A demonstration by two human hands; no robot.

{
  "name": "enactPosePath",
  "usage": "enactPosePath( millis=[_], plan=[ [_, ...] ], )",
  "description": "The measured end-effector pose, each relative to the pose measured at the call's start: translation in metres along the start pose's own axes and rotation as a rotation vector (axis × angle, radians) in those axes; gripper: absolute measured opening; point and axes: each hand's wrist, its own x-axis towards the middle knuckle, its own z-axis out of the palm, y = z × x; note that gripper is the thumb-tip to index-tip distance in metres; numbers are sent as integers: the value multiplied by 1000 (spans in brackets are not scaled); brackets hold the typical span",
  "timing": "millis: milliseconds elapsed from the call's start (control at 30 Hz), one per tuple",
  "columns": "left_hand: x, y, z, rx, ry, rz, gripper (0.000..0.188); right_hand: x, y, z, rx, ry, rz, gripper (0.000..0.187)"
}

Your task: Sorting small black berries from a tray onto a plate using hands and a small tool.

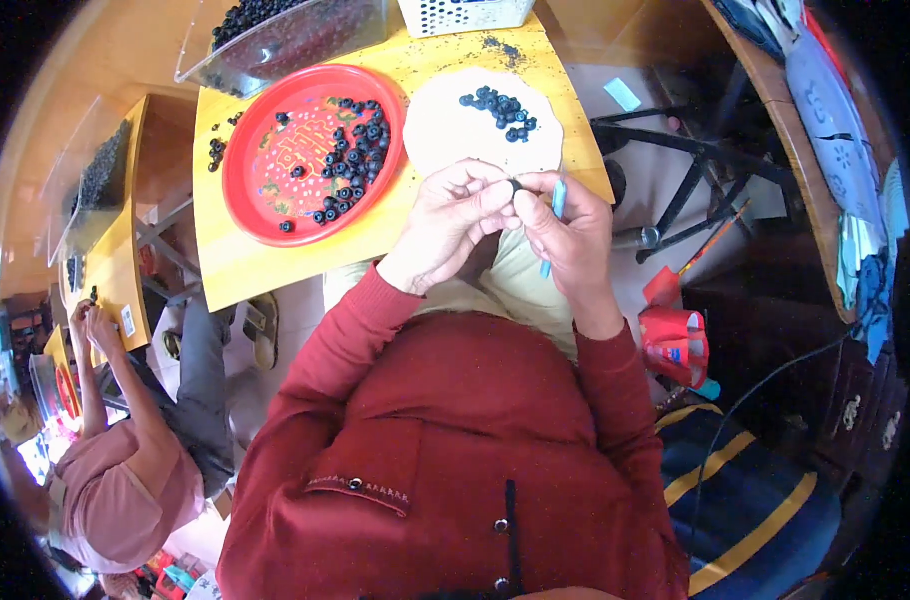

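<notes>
My left hand (453, 222) and my right hand (567, 228) meet over my lap at the table's near edge. Between their fingertips is a small dark round piece (516, 186), mostly covered. My left thumb and fingers pinch it. A slim light blue pen-like tool (557, 215) sits in my right hand, pointing up and down; its tip cannot be made out. Just beyond my hands, a white plate (435, 130) carries a cluster of black round pieces (502, 112). To its left, a red round tray (250, 165) holds many more, some showing a ringed hole.
A clear bin (305, 50) full of dark pieces stands at the far left of the yellow table (230, 270). A white perforated basket (465, 15) is at the back, with black crumbs near it. Another person (130, 480) works at a table on the left. Metal legs (695, 170) stand right.
</notes>
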Motion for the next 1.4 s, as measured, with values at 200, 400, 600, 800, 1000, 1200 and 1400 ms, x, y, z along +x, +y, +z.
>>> enactPosePath(
  millis=[200,400,600,800,1000,1200,1400],
  plan=[
    [1,2,-2,88,23,43,15,10,0,-9,74,-72,58,11],
    [1,2,-1,105,70,22,15,17,4,-15,157,-121,118,11],
    [6,2,2,64,47,11,17,20,2,-20,-39,-12,49,17],
    [11,-2,-2,-33,89,39,15,13,-7,-16,-438,-56,-255,29],
    [11,-2,7,-50,121,57,15,11,-4,-17,-489,-126,-346,31],
    [11,-4,7,-44,147,52,15,13,-2,-20,-505,-118,-422,29],
    [11,-5,13,-66,125,49,14,13,-4,-24,-519,-134,-468,29]
  ],
)
